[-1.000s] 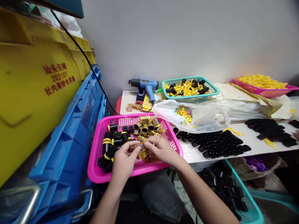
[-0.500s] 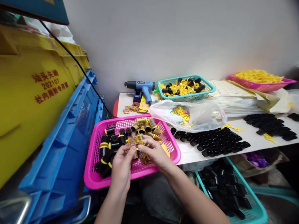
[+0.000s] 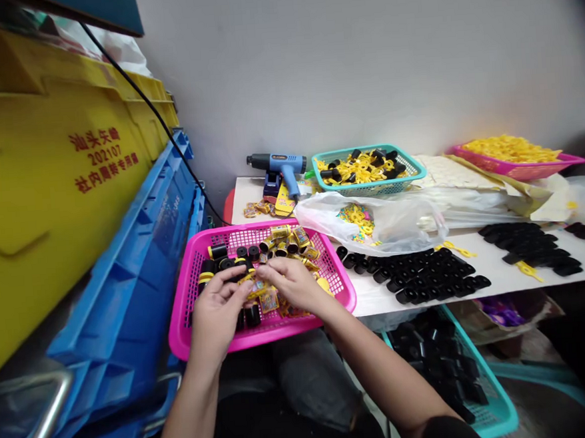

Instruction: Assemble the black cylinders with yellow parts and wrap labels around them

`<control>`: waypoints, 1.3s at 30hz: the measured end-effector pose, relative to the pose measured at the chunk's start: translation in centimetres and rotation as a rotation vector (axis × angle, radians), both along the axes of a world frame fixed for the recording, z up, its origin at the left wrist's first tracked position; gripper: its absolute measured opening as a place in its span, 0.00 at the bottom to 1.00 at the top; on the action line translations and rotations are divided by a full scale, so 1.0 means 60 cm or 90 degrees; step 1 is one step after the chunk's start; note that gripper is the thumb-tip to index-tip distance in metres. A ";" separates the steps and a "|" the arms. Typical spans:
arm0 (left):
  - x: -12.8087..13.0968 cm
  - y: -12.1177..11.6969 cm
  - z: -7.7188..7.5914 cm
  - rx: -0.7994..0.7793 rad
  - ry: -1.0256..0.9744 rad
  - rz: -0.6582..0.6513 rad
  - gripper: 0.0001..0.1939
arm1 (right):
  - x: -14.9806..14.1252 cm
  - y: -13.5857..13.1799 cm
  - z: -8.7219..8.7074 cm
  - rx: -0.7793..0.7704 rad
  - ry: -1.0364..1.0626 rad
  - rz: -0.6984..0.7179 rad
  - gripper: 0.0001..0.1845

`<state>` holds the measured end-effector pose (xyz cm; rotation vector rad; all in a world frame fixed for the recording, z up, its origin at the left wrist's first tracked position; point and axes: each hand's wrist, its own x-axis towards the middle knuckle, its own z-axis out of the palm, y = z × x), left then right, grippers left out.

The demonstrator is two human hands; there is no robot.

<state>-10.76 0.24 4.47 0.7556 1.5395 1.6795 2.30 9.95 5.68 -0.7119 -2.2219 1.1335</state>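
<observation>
Over the pink basket [image 3: 351,301], my left hand [image 3: 221,307] pinches a yellow printed label [image 3: 257,288] between thumb and fingers. My right hand [image 3: 291,282] has its fingertips pinched together at the label's upper right end, close to the left fingertips; part of the label is hidden there. Beneath the hands, black cylinders [image 3: 218,252] lie in the basket's left side, some with yellow bands. Small cylinders wrapped in yellow printed labels [image 3: 301,237] fill its back right. More loose labels [image 3: 269,301] lie under my right hand.
A blue heat gun [image 3: 283,163] stands behind the basket. A plastic bag [image 3: 403,221] and rows of black parts [image 3: 421,277] are to the right, with a teal basket [image 3: 370,188] behind. Lower right sits another teal basket [image 3: 507,417]. Blue crates [image 3: 125,257] flank the left.
The label was spread flat between both hands; now it is tilted and partly covered by the fingers. My left hand has moved left, and the right fingertips have risen slightly. The view has shifted slightly.
</observation>
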 end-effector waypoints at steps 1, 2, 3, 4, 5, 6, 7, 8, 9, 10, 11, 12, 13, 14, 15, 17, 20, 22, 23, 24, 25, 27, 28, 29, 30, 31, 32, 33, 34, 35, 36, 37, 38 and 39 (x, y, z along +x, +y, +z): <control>-0.006 -0.002 -0.001 0.001 0.009 0.030 0.20 | -0.009 0.009 -0.002 0.013 -0.027 -0.011 0.22; -0.013 -0.004 -0.002 0.001 0.019 0.064 0.19 | -0.018 0.019 -0.003 0.040 -0.081 -0.020 0.23; -0.021 -0.007 -0.002 0.000 0.027 0.100 0.17 | -0.027 0.028 -0.004 0.077 -0.153 -0.022 0.22; -0.029 -0.010 -0.003 -0.001 0.031 0.133 0.15 | -0.035 0.035 -0.005 0.120 -0.229 -0.012 0.18; -0.036 -0.013 -0.004 -0.002 0.033 0.161 0.14 | -0.044 0.040 -0.007 0.161 -0.298 0.011 0.12; -0.042 -0.016 -0.004 -0.001 0.030 0.182 0.13 | -0.052 0.043 -0.010 0.193 -0.349 0.043 0.08; -0.047 -0.018 -0.005 0.003 0.024 0.197 0.13 | -0.060 0.043 -0.014 0.211 -0.382 0.072 0.10; -0.050 -0.020 -0.007 0.010 0.017 0.205 0.13 | -0.067 0.040 -0.020 0.217 -0.397 0.094 0.14; -0.053 -0.021 -0.008 0.019 0.009 0.209 0.12 | -0.074 0.037 -0.026 0.217 -0.405 0.105 0.17; -0.054 -0.022 -0.010 0.027 0.000 0.207 0.12 | -0.078 0.032 -0.033 0.218 -0.416 0.110 0.19; -0.055 -0.023 -0.012 0.031 -0.011 0.203 0.12 | -0.081 0.029 -0.039 0.217 -0.424 0.109 0.19; -0.056 -0.023 -0.014 0.031 -0.023 0.196 0.12 | -0.082 0.026 -0.042 0.215 -0.427 0.107 0.20; -0.056 -0.024 -0.016 0.029 -0.038 0.189 0.12 | -0.080 0.026 -0.044 0.209 -0.422 0.107 0.19; -0.057 -0.025 -0.018 0.025 -0.055 0.183 0.13 | -0.076 0.027 -0.042 0.199 -0.414 0.108 0.19; -0.057 -0.026 -0.020 0.021 -0.073 0.176 0.13 | -0.069 0.030 -0.038 0.189 -0.405 0.109 0.19; -0.058 -0.029 -0.024 0.016 -0.099 0.161 0.14 | -0.049 0.037 -0.021 0.143 -0.336 0.110 0.21; -0.057 -0.033 -0.028 0.008 -0.113 0.128 0.15 | -0.011 0.039 0.006 0.009 -0.092 0.118 0.21; -0.053 -0.034 -0.030 0.002 -0.110 0.104 0.16 | 0.011 0.031 0.016 -0.090 0.060 0.128 0.24; -0.050 -0.034 -0.030 0.001 -0.108 0.091 0.16 | 0.019 0.025 0.018 -0.130 0.099 0.130 0.26; -0.046 -0.033 -0.030 0.002 -0.104 0.080 0.16 | 0.025 0.019 0.017 -0.165 0.119 0.127 0.27; -0.042 -0.032 -0.028 0.003 -0.101 0.068 0.17 | 0.029 0.014 0.015 -0.195 0.127 0.123 0.27; -0.033 -0.031 -0.024 0.006 -0.100 0.048 0.17 | 0.034 0.008 0.009 -0.231 0.115 0.122 0.25; -0.029 -0.031 -0.021 0.005 -0.101 0.039 0.18 | 0.035 0.008 0.006 -0.233 0.102 0.127 0.23; -0.025 -0.031 -0.017 0.003 -0.100 0.027 0.18 | 0.037 0.008 0.004 -0.230 0.096 0.134 0.22; -0.022 -0.032 -0.014 -0.001 -0.097 0.016 0.18 | 0.039 0.010 0.003 -0.223 0.092 0.142 0.21; -0.019 -0.033 -0.010 -0.005 -0.092 0.003 0.18 | 0.041 0.012 0.003 -0.211 0.090 0.147 0.21; -0.016 -0.033 -0.007 -0.010 -0.083 -0.011 0.18 | 0.043 0.013 0.003 -0.193 0.087 0.146 0.21; -0.014 -0.034 -0.004 -0.016 -0.073 -0.024 0.17 | 0.046 0.014 0.003 -0.170 0.083 0.142 0.20; -0.012 -0.034 -0.002 -0.021 -0.063 -0.036 0.17 | 0.048 0.014 0.003 -0.142 0.079 0.132 0.20; -0.010 -0.034 0.000 -0.024 -0.053 -0.046 0.17 | 0.050 0.012 0.002 -0.112 0.076 0.120 0.20; -0.008 -0.034 0.002 -0.028 -0.045 -0.058 0.18 | 0.051 0.009 0.001 -0.082 0.076 0.107 0.20; -0.006 -0.033 0.003 -0.031 -0.037 -0.072 0.18 | 0.052 0.005 -0.001 -0.058 0.083 0.098 0.20; -0.004 -0.033 0.004 -0.033 -0.032 -0.085 0.19 | 0.051 0.000 -0.004 -0.043 0.098 0.094 0.21; -0.002 -0.033 0.005 -0.036 -0.028 -0.098 0.20 | 0.051 -0.004 -0.006 -0.040 0.121 0.096 0.22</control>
